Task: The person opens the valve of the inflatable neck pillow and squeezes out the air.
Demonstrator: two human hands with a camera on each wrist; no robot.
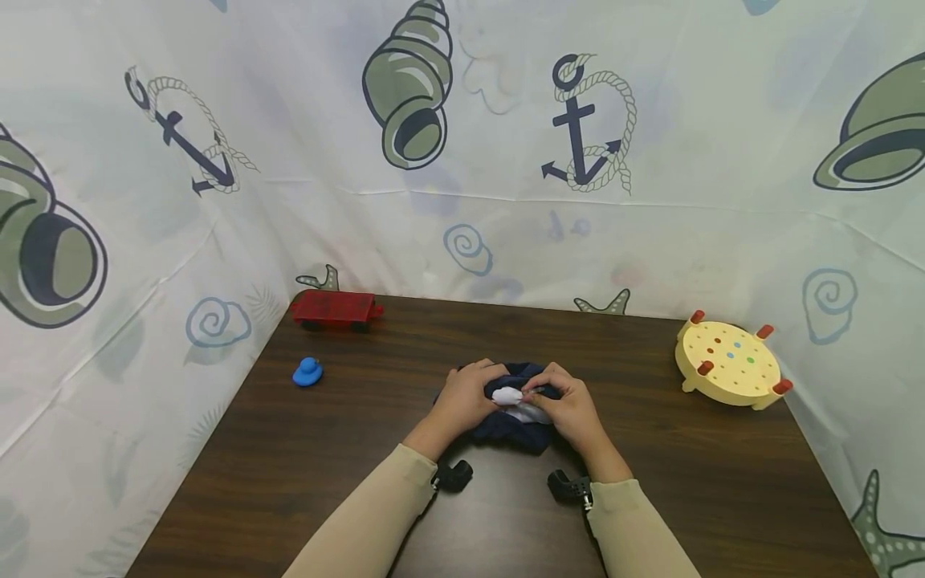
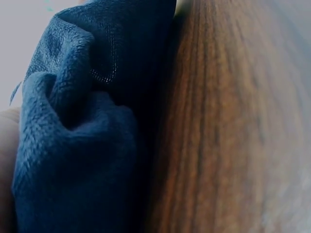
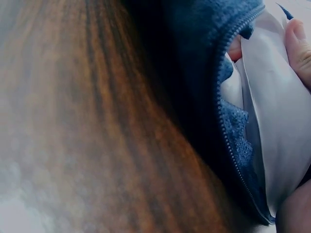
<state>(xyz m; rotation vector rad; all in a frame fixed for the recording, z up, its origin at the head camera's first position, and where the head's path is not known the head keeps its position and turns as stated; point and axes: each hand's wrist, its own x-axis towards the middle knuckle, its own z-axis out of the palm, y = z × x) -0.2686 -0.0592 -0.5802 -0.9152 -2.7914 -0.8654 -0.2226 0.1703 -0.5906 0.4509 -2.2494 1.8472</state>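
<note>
A dark blue plush zippered cover (image 1: pixel 509 433) lies bunched on the table, with white fabric (image 1: pixel 507 396) showing in its opening. My left hand (image 1: pixel 466 397) grips the cover's left side, thumb beside the white part. At the right of the opening, my right hand (image 1: pixel 574 405) pinches the white fabric between thumb and fingers. The right wrist view shows the zipper (image 3: pixel 221 97) undone along the edge, the smooth white fabric (image 3: pixel 282 111) bulging out of it. Folds of blue plush (image 2: pixel 73 160) fill the left wrist view and hide most of that hand.
On the dark wooden table (image 1: pixel 347 433) a red toy wagon (image 1: pixel 336 308) stands at the back left, a blue rubber duck (image 1: pixel 307 372) in front of it. A round yellow toy stool (image 1: pixel 728 361) lies upside down at the right, red-tipped legs up. Printed curtains surround the table.
</note>
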